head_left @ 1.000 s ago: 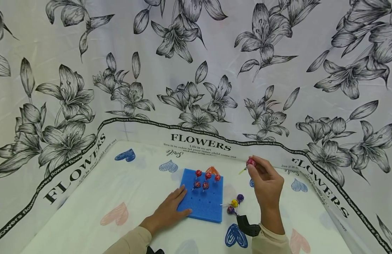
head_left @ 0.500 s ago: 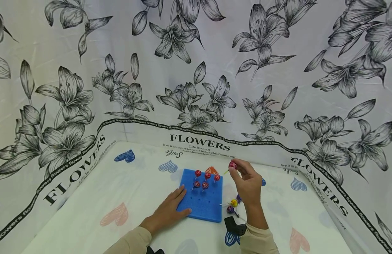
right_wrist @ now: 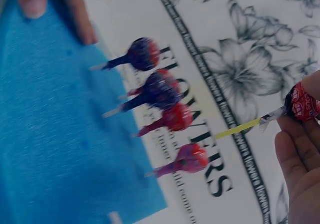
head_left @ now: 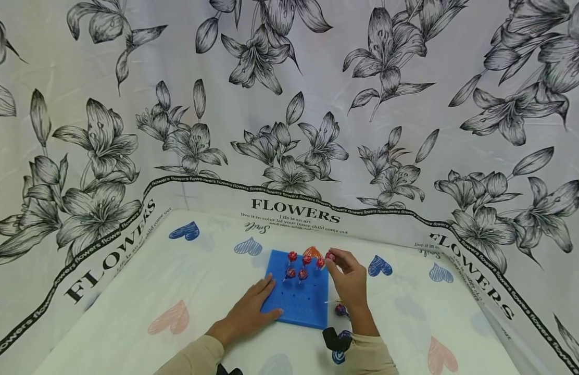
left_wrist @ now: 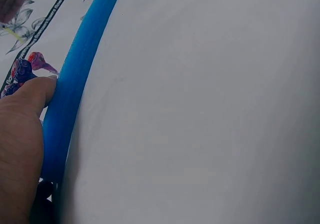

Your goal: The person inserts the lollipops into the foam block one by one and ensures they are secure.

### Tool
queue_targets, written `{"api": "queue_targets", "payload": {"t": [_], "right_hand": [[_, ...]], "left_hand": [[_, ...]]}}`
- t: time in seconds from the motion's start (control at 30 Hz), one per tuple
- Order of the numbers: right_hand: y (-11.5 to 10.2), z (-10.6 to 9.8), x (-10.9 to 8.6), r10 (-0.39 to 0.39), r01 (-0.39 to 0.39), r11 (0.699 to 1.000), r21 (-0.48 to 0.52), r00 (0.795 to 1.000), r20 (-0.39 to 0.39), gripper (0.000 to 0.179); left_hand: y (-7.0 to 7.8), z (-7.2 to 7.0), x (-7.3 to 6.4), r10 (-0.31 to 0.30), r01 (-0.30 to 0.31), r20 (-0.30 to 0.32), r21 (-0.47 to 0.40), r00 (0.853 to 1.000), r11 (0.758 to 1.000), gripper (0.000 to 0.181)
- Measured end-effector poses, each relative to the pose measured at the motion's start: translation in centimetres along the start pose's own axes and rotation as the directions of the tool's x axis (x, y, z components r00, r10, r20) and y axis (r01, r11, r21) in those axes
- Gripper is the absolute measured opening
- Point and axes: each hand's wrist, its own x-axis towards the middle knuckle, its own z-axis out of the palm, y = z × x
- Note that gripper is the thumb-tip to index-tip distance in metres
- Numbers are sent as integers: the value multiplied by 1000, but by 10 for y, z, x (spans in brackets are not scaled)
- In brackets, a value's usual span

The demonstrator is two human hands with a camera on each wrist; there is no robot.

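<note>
A lollipop is pinched by the right hand near the right edge of the block, which is steadied by the spread left hand. Insertion seems in hand; the tip should next be aligned with a hole. The yellow stick, clearly shown from the right wrist, can barely be made out from the head.

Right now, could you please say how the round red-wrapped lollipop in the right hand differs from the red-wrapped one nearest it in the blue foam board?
The held lollipop has a yellow stick; the planted lollipop has a white stick. The right hand pinches the held lollipop off the board; the planted lollipop stands in it. Both have round, wrapped heads.
</note>
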Motion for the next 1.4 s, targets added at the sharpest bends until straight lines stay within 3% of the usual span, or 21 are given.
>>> {"api": "queue_targets", "payload": {"t": [0.2, 0.43, 0.7, 0.93, 1.13, 1.4], "right_hand": [[18, 7, -10, 47, -47, 999, -10, 999, 9, 24], [24, 10, -16, 117, -116, 992, -48, 993, 16, 25], [39, 12, -19, 132, -130, 990, -62, 991, 36, 28], [71, 14, -21, 159, -156, 981, -111, 987, 18, 27], [77, 15, -24, 141, -135, 977, -164, 990, 28, 26], [86, 18, -31, 191, -175, 960, -219, 980, 56, 26]], "left_hand": [[-2, 3, 1, 2, -2, 3, 2, 1000, 1000, 86], [-3, 3, 2, 6, -6, 0, 12, 1000, 1000, 87], [0, 0, 2, 12, -12, -3, 21, 1000, 1000, 87], [1, -1, 2, 28, -28, -4, 13, 1000, 1000, 86], [0, -1, 1, 25, -25, -9, 15, 1000, 1000, 86], [0, 0, 1, 5, -5, 1, 13, 1000, 1000, 86]]}}
